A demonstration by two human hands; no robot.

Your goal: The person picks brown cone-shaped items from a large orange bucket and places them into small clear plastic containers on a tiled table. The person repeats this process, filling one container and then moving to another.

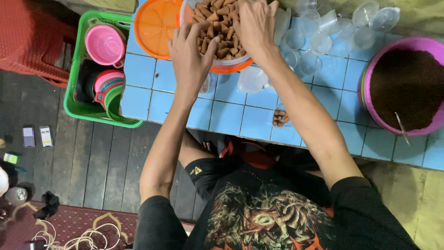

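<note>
Both hands are at a clear bowl [231, 65] with an orange rim, heaped with small brown stick-shaped snacks [217, 32], which stands at the far edge of the blue tiled worktop [226, 118]; the left hand [189, 58] lies on the near left side of the heap, fingers bent down into the pieces, so its grip is narrow, though whether it holds any I cannot tell; the right hand [254, 25] rests on top of the heap with fingers spread and pressed among the snacks, and what its grip encloses is hidden. Just left of the bowl lies an orange lid [155, 25]; to the right a cluster of small clear plastic cups [323, 39] covers the tiles; one small cup with a few brown pieces [280, 118] stands near the right forearm; further right sits a purple basin [407, 90] of dark brown powder with a spoon in it; a green basket [76, 99] of pink strainers stands on the floor left of the worktop.
</note>
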